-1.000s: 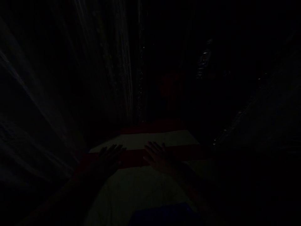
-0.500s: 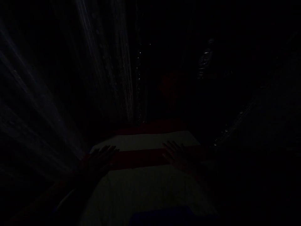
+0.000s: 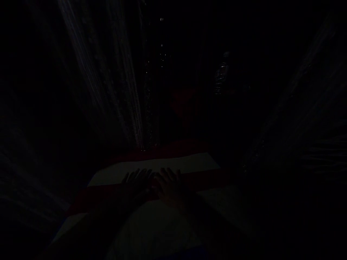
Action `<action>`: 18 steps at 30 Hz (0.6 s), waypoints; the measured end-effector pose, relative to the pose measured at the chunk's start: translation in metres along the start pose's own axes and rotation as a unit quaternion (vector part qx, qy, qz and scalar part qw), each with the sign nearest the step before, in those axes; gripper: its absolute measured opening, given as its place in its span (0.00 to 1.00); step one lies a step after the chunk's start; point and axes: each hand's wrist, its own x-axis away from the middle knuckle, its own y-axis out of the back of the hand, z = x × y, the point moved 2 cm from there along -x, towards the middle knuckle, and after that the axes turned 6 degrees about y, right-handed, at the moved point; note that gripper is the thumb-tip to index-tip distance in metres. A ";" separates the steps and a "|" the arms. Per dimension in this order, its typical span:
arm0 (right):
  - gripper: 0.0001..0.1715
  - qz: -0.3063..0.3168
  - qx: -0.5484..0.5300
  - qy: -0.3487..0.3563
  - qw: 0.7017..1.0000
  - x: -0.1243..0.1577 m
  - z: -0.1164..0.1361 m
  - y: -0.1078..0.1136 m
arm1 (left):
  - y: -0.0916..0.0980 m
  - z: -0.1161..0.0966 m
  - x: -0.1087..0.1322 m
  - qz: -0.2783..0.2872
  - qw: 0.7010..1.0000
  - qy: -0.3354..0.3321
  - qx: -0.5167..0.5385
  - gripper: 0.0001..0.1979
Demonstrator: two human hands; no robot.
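Note:
In very dim light, a cloth with pale and red bands [image 3: 200,162] spreads out in front of me. My left hand [image 3: 135,186] lies on its red band, palm down with the fingers stretched forward. Close beside it, my right hand [image 3: 169,187] also rests flat there, fingers spread. The two hands nearly meet at the thumbs, and neither holds anything that I can see. A blue patch [image 3: 189,252] shows at the cloth's near edge. Darkness hides most of both forearms.
Faintly shiny hanging strands or sheeting [image 3: 124,79] rise at the left beyond the cloth. More such folds [image 3: 292,97] stand at the right. A small glinting object [image 3: 221,74] shows far back, too dark to name. A dim red shape [image 3: 183,101] lies behind the cloth.
Both hands have slid inward over the cloth, from wide apart to almost touching. The view has shifted slightly, so the background now sits further left.

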 end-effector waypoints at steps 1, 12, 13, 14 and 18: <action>0.40 -0.001 -0.006 0.002 1.000 -0.001 0.003 0.000 | -0.004 -0.007 -0.002 -0.004 1.000 -0.008 0.002 0.33; 0.40 0.010 -0.004 0.024 1.000 0.018 -0.035 0.008 | 0.019 0.017 0.021 0.030 0.999 -0.023 -0.014 0.31; 0.39 0.012 0.003 0.023 1.000 0.021 -0.043 0.010 | 0.023 0.023 0.025 0.037 0.999 -0.014 -0.016 0.31; 0.39 0.014 0.010 0.022 1.000 0.024 -0.051 0.011 | 0.027 0.030 0.030 0.046 0.999 -0.007 -0.018 0.31; 0.37 0.023 0.039 0.017 0.999 0.038 -0.086 0.014 | 0.037 0.053 0.054 0.067 0.998 0.006 -0.021 0.32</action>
